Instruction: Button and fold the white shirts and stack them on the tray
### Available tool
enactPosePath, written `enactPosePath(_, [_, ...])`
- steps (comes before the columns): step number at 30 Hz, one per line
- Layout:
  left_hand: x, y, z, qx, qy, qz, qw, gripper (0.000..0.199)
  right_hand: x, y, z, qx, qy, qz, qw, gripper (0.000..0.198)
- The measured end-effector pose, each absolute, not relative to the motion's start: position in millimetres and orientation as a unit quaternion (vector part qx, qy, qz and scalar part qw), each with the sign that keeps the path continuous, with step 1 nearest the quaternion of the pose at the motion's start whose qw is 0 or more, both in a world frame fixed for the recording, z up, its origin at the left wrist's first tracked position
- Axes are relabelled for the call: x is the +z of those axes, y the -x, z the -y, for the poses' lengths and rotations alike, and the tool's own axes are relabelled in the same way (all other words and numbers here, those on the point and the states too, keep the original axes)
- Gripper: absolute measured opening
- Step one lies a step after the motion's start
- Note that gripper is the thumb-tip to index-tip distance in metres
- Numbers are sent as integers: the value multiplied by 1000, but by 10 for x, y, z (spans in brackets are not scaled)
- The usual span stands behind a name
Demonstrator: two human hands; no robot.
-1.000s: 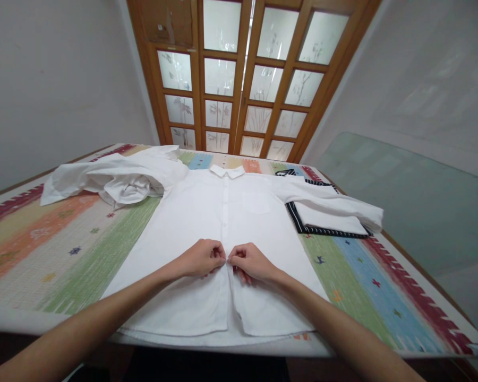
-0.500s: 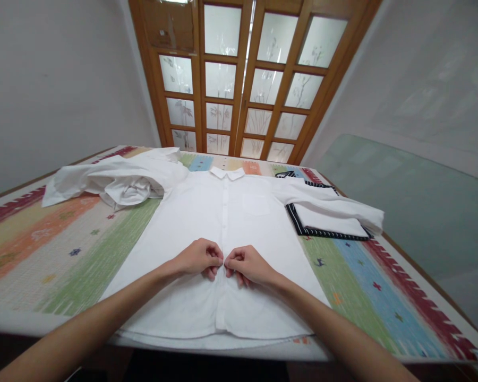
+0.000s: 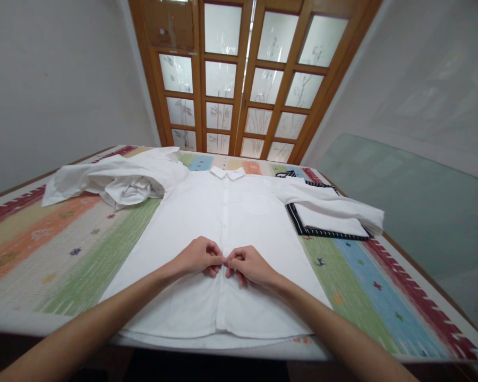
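A white button-up shirt (image 3: 191, 223) lies front side up, its collar (image 3: 227, 173) at the far end and its hem close to me. My left hand (image 3: 202, 257) and my right hand (image 3: 247, 264) meet at the lower part of the front placket (image 3: 221, 310). Both are closed, thumb and forefinger pinching the placket cloth, and their fingertips touch or nearly touch. Any button between the fingertips is hidden. Buttons higher up the placket lie in line below the collar.
A rumpled white garment (image 3: 131, 185) covers the shirt's sleeve area at left. Under the right sleeve (image 3: 342, 204) lies folded black-and-white striped cloth (image 3: 302, 228). The table has a colourful striped cloth (image 3: 366, 286). Beyond stand wooden glass doors (image 3: 239, 79); a glass panel (image 3: 414, 196) leans at right.
My fingertips have come slightly closer together at the placket. The shirt and the other things lie as before.
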State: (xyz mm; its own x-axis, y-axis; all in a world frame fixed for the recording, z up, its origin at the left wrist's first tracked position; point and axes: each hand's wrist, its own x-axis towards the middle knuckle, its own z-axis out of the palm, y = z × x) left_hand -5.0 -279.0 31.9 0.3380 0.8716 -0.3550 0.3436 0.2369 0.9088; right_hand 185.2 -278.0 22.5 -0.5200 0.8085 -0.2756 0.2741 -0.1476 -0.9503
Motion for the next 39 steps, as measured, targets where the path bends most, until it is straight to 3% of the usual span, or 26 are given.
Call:
enactPosePath(13, [455,-29,2833,174,-635,-567,495,6,233,-1854,2788,603,452,625,205,11])
enactPosePath(27, [302,38,2774,206,-625,-531,534,7,200,-1818,2754,584,448,647,197,8])
enactPosePath(32, [350,57,2807,159,-635,-547,522,15,167,-1825,2716,599,434,645,190,11])
enactPosePath(39, [411,11,2853,118,-644,-556,512,7,185,-1803,2713,590,449,645,183,6])
